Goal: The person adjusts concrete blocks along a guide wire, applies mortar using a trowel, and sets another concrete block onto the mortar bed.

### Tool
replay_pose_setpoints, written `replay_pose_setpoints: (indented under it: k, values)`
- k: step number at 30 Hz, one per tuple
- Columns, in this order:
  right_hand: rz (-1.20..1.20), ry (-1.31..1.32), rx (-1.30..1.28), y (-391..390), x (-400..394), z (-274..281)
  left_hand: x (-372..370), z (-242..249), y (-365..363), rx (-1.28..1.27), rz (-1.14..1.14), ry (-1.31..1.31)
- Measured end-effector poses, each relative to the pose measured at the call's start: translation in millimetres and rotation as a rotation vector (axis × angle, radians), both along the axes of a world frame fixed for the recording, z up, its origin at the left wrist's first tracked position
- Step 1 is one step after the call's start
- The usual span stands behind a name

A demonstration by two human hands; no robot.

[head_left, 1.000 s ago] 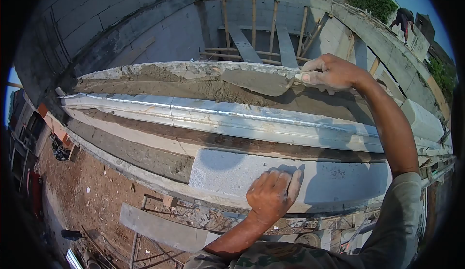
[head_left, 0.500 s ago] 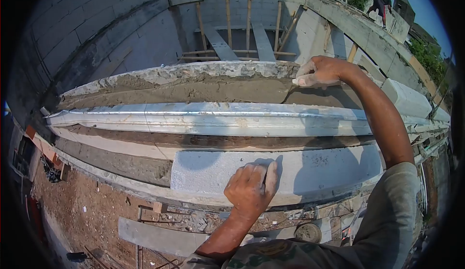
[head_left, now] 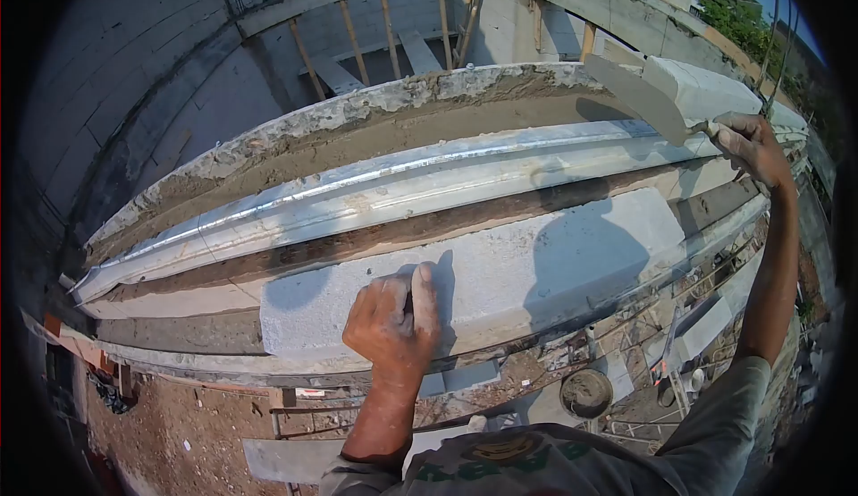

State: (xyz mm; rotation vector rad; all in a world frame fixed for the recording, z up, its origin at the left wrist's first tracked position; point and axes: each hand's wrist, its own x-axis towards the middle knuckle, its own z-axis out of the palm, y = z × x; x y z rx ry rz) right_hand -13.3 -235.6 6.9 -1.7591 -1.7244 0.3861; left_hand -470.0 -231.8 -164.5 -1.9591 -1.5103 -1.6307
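Right hand (head_left: 753, 152) holds trowel (head_left: 645, 99); block (head_left: 500, 259) beneath left hand (head_left: 393, 319).

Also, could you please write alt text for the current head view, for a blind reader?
A trowel is in the grip of a person's right hand, toward the right of the view. The curled left hand is on or just above a white block; beyond it run a long pale moulding and a strip of grey mortar.

Left hand (head_left: 391, 322): fingers (head_left: 384, 299) curled, thumb (head_left: 424, 292) extended forward. Right arm (head_left: 774, 264): reaching forward and outward, right hand (head_left: 755, 149) clenched in a grip.
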Motion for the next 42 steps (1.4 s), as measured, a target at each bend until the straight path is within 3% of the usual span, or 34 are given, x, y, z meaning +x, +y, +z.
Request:
replay_pose_setpoints:
  k: [5, 8, 12, 14, 15, 17, 19, 20, 21, 23, 27, 30, 32, 33, 34, 36, 40, 42]
  values:
    - [-0.229, 0.284, 0.185, -139, 67, -101, 3, -9, 0, 0.009, 0.007, -0.039]
    - [-0.565, 0.426, 0.173, -246, 113, -195, 5, -11, -3, -0.045, 0.042, -0.073]
    - [-0.797, 0.676, -0.007, -376, 100, -320, 14, -17, -4, -0.074, 0.106, -0.107]
    - [-1.021, 0.658, -0.115, -445, 100, -417, 18, -16, -7, -0.108, 0.203, -0.036]
    - [-1.131, 0.785, -0.181, -431, 57, -398, 17, -17, -9, -0.153, 0.254, 0.003]
    - [-1.014, 0.594, -0.370, -479, 53, -491, -1, -28, 4, -0.077, 0.336, 0.098]
    - [-1.170, 0.354, -0.682, -483, 27, -537, -10, -32, 15, -0.015, 0.352, 0.083]
    - [-1.235, 0.411, -0.791, -484, 20, -567, -5, -22, 15, -0.369, 0.753, 0.119]
    - [-1.293, 0.474, -0.899, -484, 13, -603, 6, -31, 15, -0.429, 0.858, 0.169]
    - [-1.325, 0.460, -1.155, -482, 1, -684, 31, -70, 3, -0.253, 0.635, 0.329]
    - [-1.210, 0.312, -1.209, -448, 10, -761, 93, -174, -18, -0.162, 0.188, 0.657]
    - [-1.107, 0.140, -1.168, -433, 40, -860, 130, -244, -27, -0.198, 0.063, 0.764]
    - [-1.131, -0.108, -0.983, -430, 61, -936, 150, -287, -27, -0.215, 0.003, 0.807]
    - [-1.109, -0.193, -0.973, -426, 74, -959, 158, -305, -26, -0.217, -0.022, 0.828]
    - [-1.020, -0.129, -1.044, -411, 96, -944, 164, -321, -24, -0.221, -0.049, 0.851]
    - [-0.982, -0.270, -0.991, -404, 110, -997, 175, -349, -22, -0.216, -0.083, 0.884]
    - [-0.893, 0.112, -1.226, -355, 107, -1028, 186, -383, -17, -0.211, -0.122, 0.908]
    - [-0.947, 0.228, -1.201, -352, 95, -1046, 187, -390, -16, -0.210, -0.123, 0.910]
